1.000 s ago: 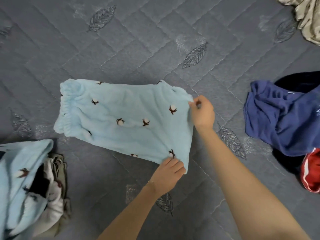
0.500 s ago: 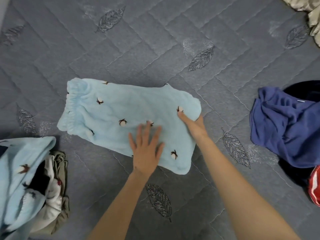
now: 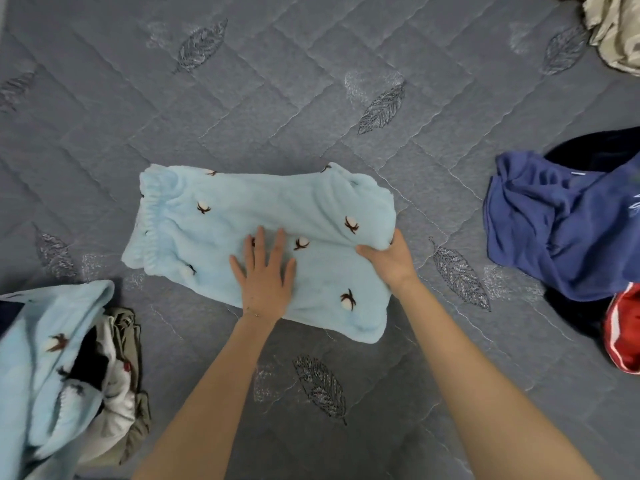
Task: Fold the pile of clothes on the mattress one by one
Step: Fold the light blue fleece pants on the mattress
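Grey quilted mattress (image 3: 311, 81), stitched in diagonal lines and sewn with scattered leaf motifs, fills the head view.

Item 1: fleece garment (image 3: 263, 209), pale blue, printed with small brown-and-white cotton-boll motifs. It lies near the middle of the mattress, just ahead of the person's forearms. Its long axis runs left to right across the view, with the right end sitting slightly nearer the person. The gathered elastic waistband (image 3: 152, 220) forms the left end and points left. The opposite end points right, toward the blue clothes.

Item 2: left hand (image 3: 265, 275), palm down, fingers straight and spread, pressing flat on the near middle of the fleece garment.

Item 3: right hand (image 3: 389, 256), at the garment's right end, fingers curled under and thumb over a fold of fleece, gripping it. The gripped edge is bunched into a raised roll. The rest of the garment lies flat on the mattress.

Item 4: heap (image 3: 38, 358) at the lower left edge, apart from the fleece garment. On top is a second pale blue fleece piece with the same print. A white-and-black piece (image 3: 114, 403) and an olive piece (image 3: 133, 341) are bunched beside it.

Item 5: blue garment (image 3: 554, 230), crumpled, at the right, well apart from the right hand. A dark navy cloth (image 3: 595, 147) lies behind it, and a red cloth with a white stripe (image 3: 623, 330) lies at its near side.

Item 6: beige cloth (image 3: 613, 32), crumpled, in the far right corner.
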